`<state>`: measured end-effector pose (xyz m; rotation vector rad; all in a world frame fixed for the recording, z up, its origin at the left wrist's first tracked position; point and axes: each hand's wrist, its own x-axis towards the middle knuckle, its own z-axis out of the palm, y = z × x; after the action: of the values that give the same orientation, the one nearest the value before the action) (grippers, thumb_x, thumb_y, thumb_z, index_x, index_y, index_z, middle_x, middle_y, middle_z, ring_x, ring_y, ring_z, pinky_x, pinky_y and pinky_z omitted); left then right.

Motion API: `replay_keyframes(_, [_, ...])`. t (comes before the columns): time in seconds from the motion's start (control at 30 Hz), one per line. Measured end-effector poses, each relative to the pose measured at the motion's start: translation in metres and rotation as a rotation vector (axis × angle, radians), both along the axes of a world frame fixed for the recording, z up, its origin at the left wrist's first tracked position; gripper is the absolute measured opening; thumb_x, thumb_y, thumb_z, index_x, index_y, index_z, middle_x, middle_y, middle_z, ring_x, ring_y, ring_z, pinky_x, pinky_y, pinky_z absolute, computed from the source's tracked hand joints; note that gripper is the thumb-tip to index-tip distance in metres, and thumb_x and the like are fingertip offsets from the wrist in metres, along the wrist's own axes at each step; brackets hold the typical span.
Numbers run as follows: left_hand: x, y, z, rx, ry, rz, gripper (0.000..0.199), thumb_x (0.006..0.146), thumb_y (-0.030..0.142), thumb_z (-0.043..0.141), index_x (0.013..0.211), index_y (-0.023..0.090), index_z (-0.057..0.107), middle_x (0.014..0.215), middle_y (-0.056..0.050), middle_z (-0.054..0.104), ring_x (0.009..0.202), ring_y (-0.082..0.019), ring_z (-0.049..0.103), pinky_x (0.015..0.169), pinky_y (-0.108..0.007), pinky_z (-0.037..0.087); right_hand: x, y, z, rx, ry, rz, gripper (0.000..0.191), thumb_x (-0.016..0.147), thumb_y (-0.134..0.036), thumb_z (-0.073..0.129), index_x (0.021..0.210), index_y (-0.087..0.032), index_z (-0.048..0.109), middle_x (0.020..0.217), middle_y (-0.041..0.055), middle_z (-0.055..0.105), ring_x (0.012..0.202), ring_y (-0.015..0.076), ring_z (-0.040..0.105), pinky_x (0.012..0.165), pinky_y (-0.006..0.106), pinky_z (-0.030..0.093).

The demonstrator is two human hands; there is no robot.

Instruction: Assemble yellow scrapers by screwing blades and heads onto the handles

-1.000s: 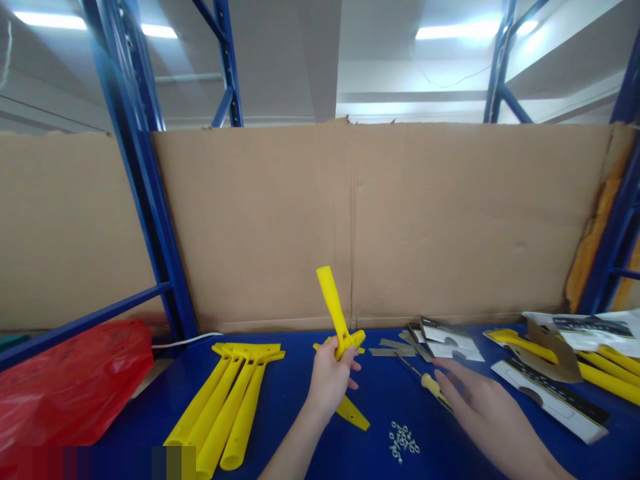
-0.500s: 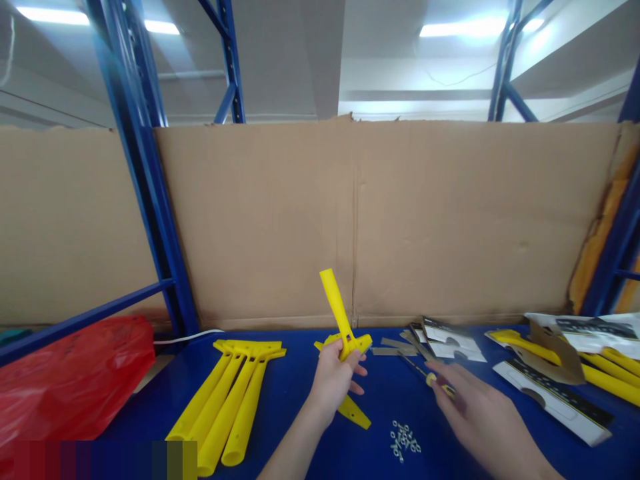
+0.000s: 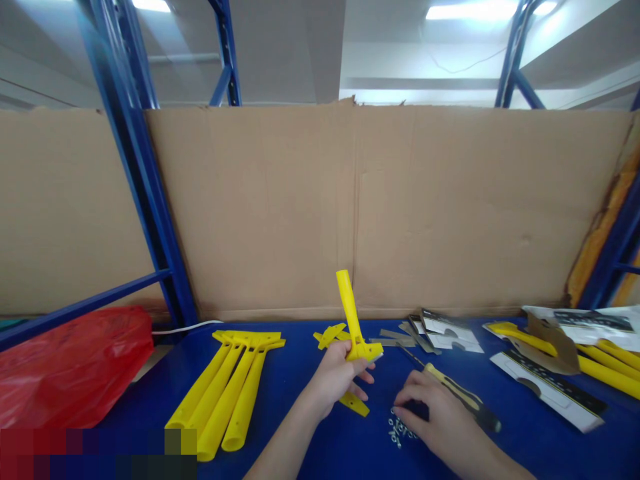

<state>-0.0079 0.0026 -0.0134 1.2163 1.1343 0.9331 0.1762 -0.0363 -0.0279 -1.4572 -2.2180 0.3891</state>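
Far left of frame, low: red plastic bag (image 3: 75, 367), crumpled, beside the blue rack post (image 3: 150, 220). White cable (image 3: 193, 327) runs from behind it to the back of the worktop (image 3: 290, 400).

Lower left: four yellow handles (image 3: 243, 390) side by side on the blue surface, T-shaped heads overlapping at the far end, round open ends toward me.

Centre, low: my left hand (image 3: 340, 373) closed around the head of another piece, the held yellow handle (image 3: 350, 313). It stands nearly upright, top leaning slightly left, well above the worktop's back edge in view. A pale strip shows along the head's right end. Behind my knuckles, small yellow parts (image 3: 330, 335); below my fingers, a flat yellow piece (image 3: 356, 405) with a hole.

Just right of centre: thin metal strips (image 3: 395, 337) at the back; nearer, a loose cluster of small hardware (image 3: 400, 430) (nuts and screws, by the look).

My right hand (image 3: 430, 403) is over that cluster, thumb and finger nearly pinched; cannot tell whether anything sits between them. Screwdriver (image 3: 465, 393) slants past its far side, tip toward the strips.

Right: printed cards (image 3: 453, 337), a black-and-white sleeve (image 3: 547, 393), more yellow handles at the edge (image 3: 613, 375).
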Motion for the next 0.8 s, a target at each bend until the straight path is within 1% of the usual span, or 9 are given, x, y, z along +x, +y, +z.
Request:
replay_keyframes(0.13, [0.0017,-0.0011,-0.0026,-0.013,0.04,-0.015,0.023,0.074,0.017,0.058,0.096,0.01,0.059,0.091,-0.01,0.064,0.068,-0.014,0.063,0.039,-0.016,0.049,0.0001,0.0003,0.0002,-0.041,0.024,0.011,0.015,0.078,-0.022,0.059,0.068,-0.022,0.07,0.079,0.0035,0.065,0.078,0.0184,0.061,0.07,0.028,0.046])
replay_keyframes(0.3, [0.0035,-0.0018,-0.0026,-0.016,0.066,-0.032,0.023,0.075,0.015,0.056,0.096,0.009,0.058,0.091,-0.01,0.064,0.068,-0.013,0.062,0.038,-0.016,0.049,-0.0009,0.0003,-0.0016,-0.068,0.089,0.007,0.011,0.075,-0.022,0.061,0.07,-0.022,0.071,0.077,0.0028,0.064,0.075,0.0179,0.06,0.067,0.028,0.045])
replay_keyframes(0.5, [0.0046,-0.0016,-0.0034,-0.016,0.065,-0.041,0.023,0.074,0.015,0.056,0.097,0.009,0.057,0.089,-0.01,0.063,0.067,-0.013,0.062,0.038,-0.016,0.048,-0.0047,-0.0005,0.0012,-0.045,0.099,-0.024,0.017,0.071,-0.012,0.056,0.06,-0.02,0.067,0.07,0.0015,0.063,0.069,0.016,0.059,0.062,0.025,0.044])
replay_keyframes(0.67, [0.0054,-0.0031,-0.0034,-0.026,0.056,-0.048,0.025,0.073,0.015,0.057,0.097,0.009,0.056,0.089,-0.01,0.063,0.066,-0.013,0.061,0.038,-0.016,0.048,-0.0029,-0.0005,0.0018,-0.077,0.181,-0.02,0.017,0.072,-0.014,0.055,0.062,-0.02,0.067,0.068,0.0014,0.063,0.065,0.0153,0.058,0.061,0.025,0.043])
replay_keyframes(0.8, [0.0055,-0.003,-0.0039,-0.021,0.042,-0.058,0.025,0.072,0.014,0.056,0.096,0.009,0.057,0.089,-0.01,0.064,0.066,-0.013,0.061,0.038,-0.017,0.048,-0.0001,0.0036,0.0021,-0.067,0.279,-0.041,0.017,0.076,-0.023,0.053,0.067,-0.02,0.066,0.069,0.0017,0.064,0.063,0.0155,0.057,0.06,0.026,0.043])
